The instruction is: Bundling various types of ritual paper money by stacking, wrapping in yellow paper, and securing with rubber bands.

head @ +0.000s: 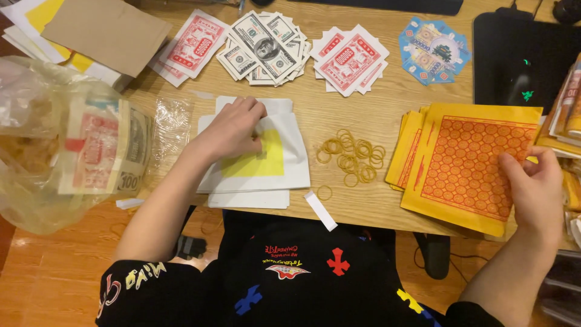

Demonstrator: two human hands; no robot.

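My left hand (233,127) rests with curled fingers on a stack of white paper sheets with a yellow square in the middle (266,158), pressing the top sheet near its upper left. My right hand (535,184) pinches the right edge of the top sheet of a stack of yellow papers printed with an orange-red pattern (463,163). Between the two stacks lies a loose heap of yellow rubber bands (351,154) on the wooden table (339,100).
Fanned piles of paper notes line the far edge: red and white (195,45), grey-green (265,47), red and white (350,59), blue (433,49). A clear plastic bag with bundled notes (66,145) sits left. A black mat with a mouse (523,57) lies far right.
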